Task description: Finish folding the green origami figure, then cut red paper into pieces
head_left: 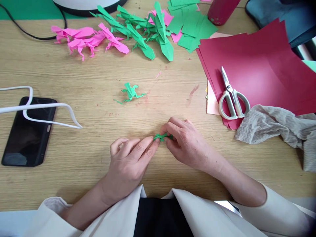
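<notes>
Between my two hands is a small folded green paper piece point(161, 137), low over the wooden table point(98, 184). My left hand point(132, 161) pinches its left end between thumb and fingertips. The right end is gripped by the bent fingers of my right hand point(186, 141), which partly cover it. Farther up the table, left of my hands, lies a small green folded paper figure point(130, 92) with thin limbs.
Pink folded figures point(84, 38) and green ones point(140, 39) lie at the back, beside green paper squares point(192, 26). Scissors point(232, 95) rest on red sheets point(259, 65) at right, near a grey cloth point(271, 125). A phone point(29, 131) and white cable point(54, 105) lie left.
</notes>
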`<state>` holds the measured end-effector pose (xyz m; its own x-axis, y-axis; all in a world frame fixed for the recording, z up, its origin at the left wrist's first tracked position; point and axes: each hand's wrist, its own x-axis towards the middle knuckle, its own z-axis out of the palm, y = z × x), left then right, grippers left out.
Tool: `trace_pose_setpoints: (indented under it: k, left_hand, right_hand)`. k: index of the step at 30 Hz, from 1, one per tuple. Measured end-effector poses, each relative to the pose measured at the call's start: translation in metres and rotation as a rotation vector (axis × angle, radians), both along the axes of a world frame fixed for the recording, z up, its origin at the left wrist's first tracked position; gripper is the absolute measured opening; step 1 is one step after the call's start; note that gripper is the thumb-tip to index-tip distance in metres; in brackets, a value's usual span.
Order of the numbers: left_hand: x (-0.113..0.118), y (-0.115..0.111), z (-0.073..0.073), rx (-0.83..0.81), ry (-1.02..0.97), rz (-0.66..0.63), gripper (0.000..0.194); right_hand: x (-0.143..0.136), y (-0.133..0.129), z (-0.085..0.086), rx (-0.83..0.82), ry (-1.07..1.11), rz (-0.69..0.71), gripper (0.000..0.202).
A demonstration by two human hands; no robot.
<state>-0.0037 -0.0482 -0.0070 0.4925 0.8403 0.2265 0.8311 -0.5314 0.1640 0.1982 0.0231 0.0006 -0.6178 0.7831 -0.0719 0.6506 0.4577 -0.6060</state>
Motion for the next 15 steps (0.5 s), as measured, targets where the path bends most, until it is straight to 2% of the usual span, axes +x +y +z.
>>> trace_pose_setpoints:
  k: [6, 15]
  left_hand:
    - [-0.0005, -0.0027, 0.0041, -0.027, 0.093, -0.040, 0.040]
    - [0.0027, -0.0008, 0.0055, 0.024, 0.163, -0.101, 0.039]
  right_hand:
    - [-0.0004, 0.0011, 0.0007, 0.007, -0.009, 0.006, 0.012]
    - [-0.0002, 0.0005, 0.0004, 0.010, -0.025, 0.013, 0.011]
